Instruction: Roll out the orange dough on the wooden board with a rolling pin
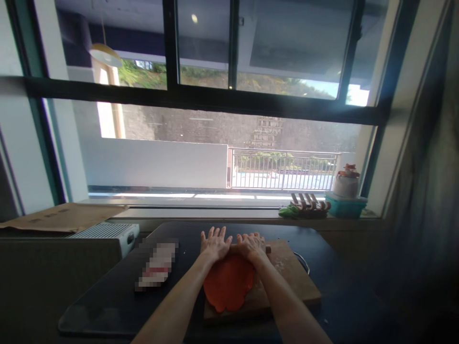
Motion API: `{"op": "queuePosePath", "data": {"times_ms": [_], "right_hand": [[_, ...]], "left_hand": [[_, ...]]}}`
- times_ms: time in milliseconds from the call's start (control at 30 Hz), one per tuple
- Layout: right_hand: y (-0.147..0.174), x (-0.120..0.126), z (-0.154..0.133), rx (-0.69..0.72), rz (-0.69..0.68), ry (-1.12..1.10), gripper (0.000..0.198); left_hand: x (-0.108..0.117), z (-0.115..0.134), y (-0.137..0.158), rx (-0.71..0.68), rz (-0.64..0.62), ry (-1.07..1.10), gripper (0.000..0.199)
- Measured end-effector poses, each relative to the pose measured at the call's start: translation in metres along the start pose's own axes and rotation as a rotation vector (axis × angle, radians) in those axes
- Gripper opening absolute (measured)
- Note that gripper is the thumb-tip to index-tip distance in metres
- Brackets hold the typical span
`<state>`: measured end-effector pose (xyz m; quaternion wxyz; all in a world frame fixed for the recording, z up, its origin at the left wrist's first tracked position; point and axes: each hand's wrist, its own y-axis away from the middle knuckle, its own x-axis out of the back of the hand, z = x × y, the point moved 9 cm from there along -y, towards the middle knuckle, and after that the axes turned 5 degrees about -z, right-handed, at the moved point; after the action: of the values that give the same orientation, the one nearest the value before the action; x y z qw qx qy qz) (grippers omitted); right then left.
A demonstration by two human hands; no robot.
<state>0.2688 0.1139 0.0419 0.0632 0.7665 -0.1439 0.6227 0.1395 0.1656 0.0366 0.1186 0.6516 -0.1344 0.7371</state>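
A flattened orange-red sheet of dough lies on a wooden board, its lower edge lobed. Across the dough's far end rests a rolling pin, mostly hidden under my hands; its right end and a short piece in the middle show. My left hand presses palm-down on the pin's left part, fingers stretched forward and spread. On the right part of the pin lies my right hand, also flat with its fingers extended. Pale flour-like smudges mark the board right of the dough.
The dark table stands below a window sill. A blurred-out packet lies on its left, and a metal handle shows beside the board. Brown cardboard covers a white appliance at left. A teal box sits on the sill.
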Motion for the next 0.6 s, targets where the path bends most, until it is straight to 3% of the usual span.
{"op": "queuePosePath", "data": {"times_ms": [300,600], "right_hand": [[0.021,0.003,-0.004,0.020,0.092,0.012,0.049],[0.000,0.001,-0.002,0.008,0.039,-0.001,0.051]], "left_hand": [[0.006,0.001,0.023,-0.009,0.019,0.004,0.069],[0.001,0.000,0.000,-0.005,0.010,0.009,0.070]]}}
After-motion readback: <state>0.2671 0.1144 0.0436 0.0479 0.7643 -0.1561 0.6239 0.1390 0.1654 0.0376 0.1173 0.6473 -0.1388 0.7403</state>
